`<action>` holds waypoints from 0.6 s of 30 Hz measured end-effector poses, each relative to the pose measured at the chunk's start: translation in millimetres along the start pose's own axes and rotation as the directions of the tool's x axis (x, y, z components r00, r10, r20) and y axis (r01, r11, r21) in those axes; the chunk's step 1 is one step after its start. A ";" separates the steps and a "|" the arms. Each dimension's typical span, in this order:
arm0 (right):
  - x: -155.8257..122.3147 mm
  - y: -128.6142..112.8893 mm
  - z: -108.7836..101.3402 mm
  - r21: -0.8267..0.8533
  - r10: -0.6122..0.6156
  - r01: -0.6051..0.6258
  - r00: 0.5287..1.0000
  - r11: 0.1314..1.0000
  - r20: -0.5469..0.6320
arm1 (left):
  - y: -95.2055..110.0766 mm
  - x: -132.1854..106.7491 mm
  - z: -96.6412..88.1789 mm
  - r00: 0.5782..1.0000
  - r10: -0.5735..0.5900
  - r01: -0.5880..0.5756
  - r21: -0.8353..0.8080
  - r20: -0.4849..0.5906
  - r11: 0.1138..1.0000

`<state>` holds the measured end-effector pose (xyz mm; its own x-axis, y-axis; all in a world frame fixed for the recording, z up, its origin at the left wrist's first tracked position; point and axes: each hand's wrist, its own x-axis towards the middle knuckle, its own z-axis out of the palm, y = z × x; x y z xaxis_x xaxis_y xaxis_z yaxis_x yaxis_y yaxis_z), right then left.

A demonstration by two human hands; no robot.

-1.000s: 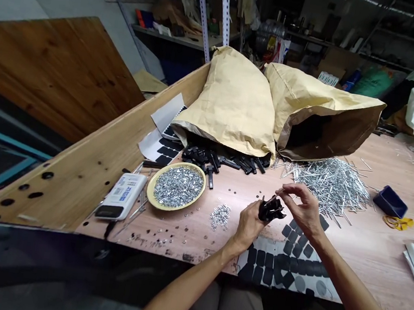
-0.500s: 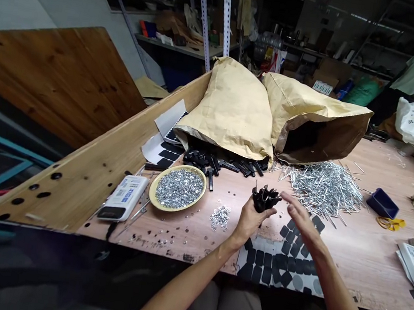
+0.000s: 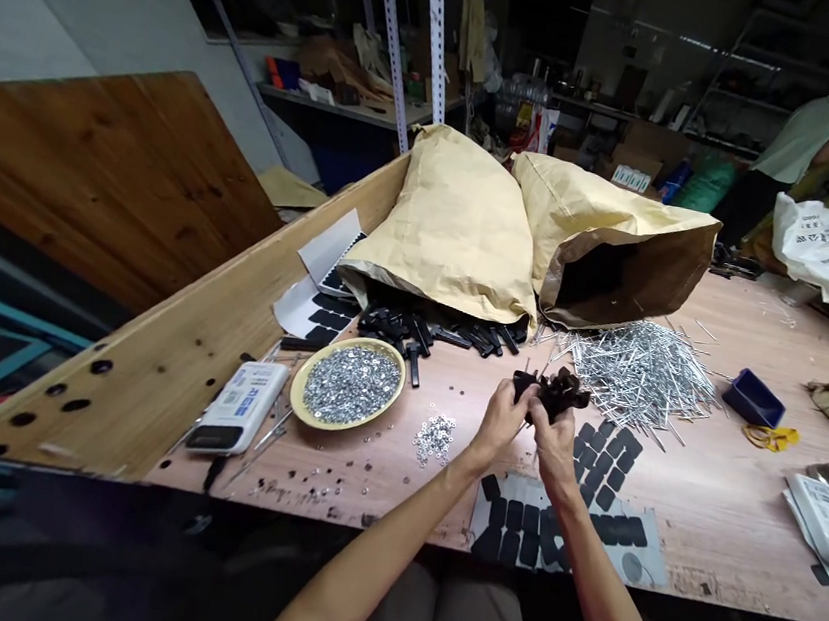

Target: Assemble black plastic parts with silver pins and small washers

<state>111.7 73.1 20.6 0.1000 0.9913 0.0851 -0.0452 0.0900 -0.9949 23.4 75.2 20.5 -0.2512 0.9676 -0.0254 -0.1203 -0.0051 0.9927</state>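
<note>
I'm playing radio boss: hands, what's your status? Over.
Left hand, right hand: together, gripping black pieces. Loose washers left, metal rods ahead-right. No obstruction visible.

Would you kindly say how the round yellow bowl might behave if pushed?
The round yellow bowl would probably feel heavy, being filled with small silvery, apparently metal pieces. Lying loose near its rim, they might spill if jolted.

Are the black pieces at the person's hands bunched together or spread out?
Bunched: the black pieces crowd together, with the left grip and right grip closed on them; their count cannot be told.
</note>
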 end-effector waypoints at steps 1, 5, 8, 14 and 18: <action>2.8 0.6 -0.3 0.027 0.013 -0.013 1.000 1.000 -0.002 | -0.2 2.8 -1.1 0.997 -0.049 0.056 -0.109 0.064 0.992; 10.5 2.0 -2.5 -0.008 -0.004 0.003 1.000 1.000 -0.028 | 2.1 7.8 -4.2 0.966 -0.140 0.218 -0.394 0.216 0.893; 12.1 1.8 -4.1 -0.154 -0.062 0.059 0.998 0.986 -0.015 | 5.9 6.4 -4.9 0.958 -0.164 0.257 -0.454 0.234 0.853; 12.9 -1.7 -4.2 -0.223 -0.087 0.107 0.991 0.969 0.099 | 7.0 1.6 -3.2 0.975 -0.163 0.218 -0.495 0.152 0.841; 14.5 1.0 -0.7 -0.223 -0.071 0.087 0.994 0.971 0.081 | 1.9 3.3 0.1 0.935 -0.276 0.353 -0.559 0.221 0.750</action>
<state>113.8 87.5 20.8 0.0221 0.9869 0.1596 0.1862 0.1528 -0.9706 22.4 78.5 22.3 0.0102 0.9622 -0.2721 -0.7160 0.1969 0.6698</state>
